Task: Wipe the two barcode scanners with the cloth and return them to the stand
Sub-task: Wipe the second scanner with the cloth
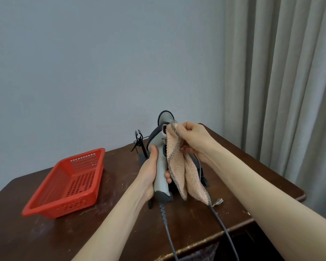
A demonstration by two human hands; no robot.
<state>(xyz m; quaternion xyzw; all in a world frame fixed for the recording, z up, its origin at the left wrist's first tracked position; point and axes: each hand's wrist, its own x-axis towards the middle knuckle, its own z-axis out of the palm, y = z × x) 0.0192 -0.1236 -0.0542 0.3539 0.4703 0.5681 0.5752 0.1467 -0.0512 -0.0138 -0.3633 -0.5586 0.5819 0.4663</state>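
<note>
The cable (164, 217) trailing off the worktop (45, 232) could snag and jerk the scanner (161, 170), held just before the stand (141, 147), the left hand (150, 176) clamping its grip on the handle, the right hand (196, 140) pinching the cloth (177, 166) against it.

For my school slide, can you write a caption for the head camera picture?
Left hand holds a grey barcode scanner upright while the right hand presses a pink cloth against its head.

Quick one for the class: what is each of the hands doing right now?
Left hand: closed around the barcode scanner handle.
Right hand: pinching the pink cloth at the scanner's head.
</note>
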